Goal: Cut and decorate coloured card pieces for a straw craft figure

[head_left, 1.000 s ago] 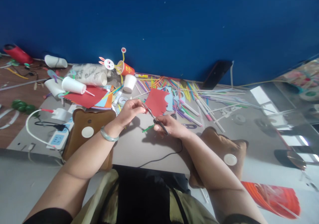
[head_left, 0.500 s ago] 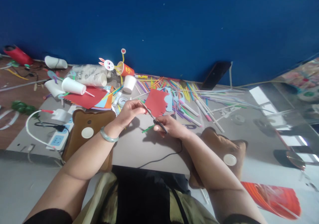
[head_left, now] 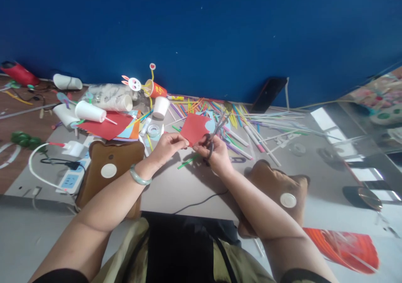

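My left hand [head_left: 171, 145], with a pale bangle at its wrist, is closed, thumb and forefinger pinching red paper at the lower corner of a red paper sheet [head_left: 194, 125]. I cannot tell whether that is the sheet itself or a small piece in front of it. My right hand [head_left: 217, 155] is closed around a pair of scissors [head_left: 211, 148], whose blades point up and away from me. Its thumb and fingertip meet the red paper from the right. Light blue paper [head_left: 210, 124] with a scalloped edge lies behind. A green strip [head_left: 187, 162] lies below the hands.
Markers, straws and coloured sticks [head_left: 241, 136] spread along the blue wall. Paper cups [head_left: 161, 107], a tape roll [head_left: 153, 130] and coloured sheets [head_left: 103, 125] lie left. Brown cushions [head_left: 109, 190] flank my arms. A power strip [head_left: 71, 181] and a cable [head_left: 201, 202] are near.
The scissors have swung from pointing left at my left fingertips to pointing up and away. My right fingertips have come to the red paper beside my left hand.
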Demonstrator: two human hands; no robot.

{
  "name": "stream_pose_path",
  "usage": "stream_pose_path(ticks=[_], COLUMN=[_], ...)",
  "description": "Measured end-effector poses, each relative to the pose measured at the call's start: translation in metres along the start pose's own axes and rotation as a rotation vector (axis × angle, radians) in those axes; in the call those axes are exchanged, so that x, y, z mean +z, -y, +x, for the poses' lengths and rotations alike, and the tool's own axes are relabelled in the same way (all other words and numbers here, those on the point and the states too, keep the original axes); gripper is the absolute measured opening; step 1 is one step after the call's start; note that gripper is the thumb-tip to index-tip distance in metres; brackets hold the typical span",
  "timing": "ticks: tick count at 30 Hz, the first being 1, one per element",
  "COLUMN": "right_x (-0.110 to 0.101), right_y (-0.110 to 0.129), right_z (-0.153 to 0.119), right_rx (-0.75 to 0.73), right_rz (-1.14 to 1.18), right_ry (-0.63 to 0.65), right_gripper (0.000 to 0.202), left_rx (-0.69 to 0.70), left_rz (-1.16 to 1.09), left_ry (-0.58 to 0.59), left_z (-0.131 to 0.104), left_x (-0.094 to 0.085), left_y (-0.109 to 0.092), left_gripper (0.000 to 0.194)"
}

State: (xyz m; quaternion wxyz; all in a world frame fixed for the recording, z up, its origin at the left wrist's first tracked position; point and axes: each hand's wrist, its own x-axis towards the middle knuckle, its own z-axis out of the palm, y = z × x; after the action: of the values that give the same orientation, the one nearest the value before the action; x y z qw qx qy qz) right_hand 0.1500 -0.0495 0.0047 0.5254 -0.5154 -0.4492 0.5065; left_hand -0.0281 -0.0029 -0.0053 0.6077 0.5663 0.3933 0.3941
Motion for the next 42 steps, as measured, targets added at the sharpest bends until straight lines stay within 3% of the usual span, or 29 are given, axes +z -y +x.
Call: stream_pose_path(ticks=[9,19,24,26,33,42], right_x=[0.001,0.003,-0.002,-0.006,-0.017,-0.020], right_y=[-0.002,0.001,-0.001,-0.001,-0.004,-0.004], right_z=[-0.001,0.002,0.005,0.006,0.019,0.026], right_rx=[0.012,0.048,0.016,-0.023,-0.138,-0.109], right_rz=[-0.060,0.120,0.046,0.001,-0.142,-0.055], right_ry=[-0.019,-0.066,-0.149,-0.183,-0.297,-0.342], right_gripper=[0.046,0.040,0.039,0.039,0.032,0.035], left_rx=[0.003,-0.037,0.047,0.108,0.371,0.395], left_rz=[0.075,0.031,0.132,0.219,0.717,0.972], left_ry=[0.045,0.059,0.034,0.081,0.435,0.524], left_z=[-0.003,-0.002,0.000,-0.001,-0.012,-0.016], left_x=[0.004,0.004,-0.001,0.000,0.022,0.031], left_y=[-0.003,-0.001,-0.002,-0.001,0.018,0.028], left_gripper=[0.019,0.022,0.019,0.016,0.006,0.021])
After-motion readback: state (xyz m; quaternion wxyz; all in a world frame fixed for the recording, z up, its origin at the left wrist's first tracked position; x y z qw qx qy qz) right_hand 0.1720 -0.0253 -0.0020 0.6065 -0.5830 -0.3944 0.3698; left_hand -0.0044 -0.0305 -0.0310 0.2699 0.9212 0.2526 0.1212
